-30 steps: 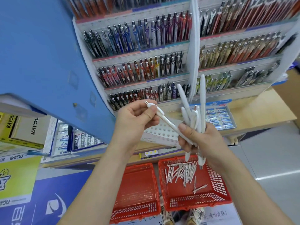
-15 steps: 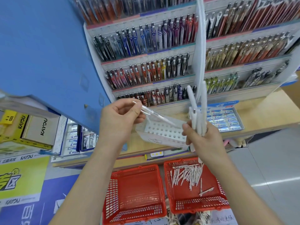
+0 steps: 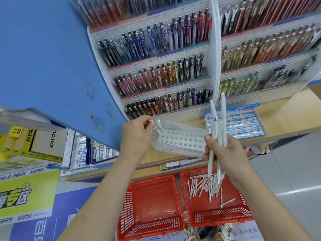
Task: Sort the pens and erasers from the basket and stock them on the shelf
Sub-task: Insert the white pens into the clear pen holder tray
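Note:
My left hand [image 3: 139, 134] pinches the top of a white pen [image 3: 159, 127] that stands upright at the left end of a white perforated pen holder [image 3: 180, 141] on the wooden shelf. My right hand [image 3: 224, 153] grips a bundle of several white pens [image 3: 219, 131], their ends pointing up and down. Below it, a red basket [image 3: 239, 211] on the floor holds several more white pens [image 3: 205, 186]. A box of Pilot erasers [image 3: 243, 124] sits on the shelf behind my right hand.
An empty red basket [image 3: 151, 206] stands left of the pen basket. Tiered racks of coloured pens [image 3: 165, 75] fill the wall above the shelf [image 3: 286, 112]. A blue panel [image 3: 43, 58] juts out on the left, with Pilot boxes [image 3: 90, 152] beneath it.
My left hand carried one white pen away from the bundle to the left and stood it upright in the perforated holder. The right hand's bundle stayed nearly in place.

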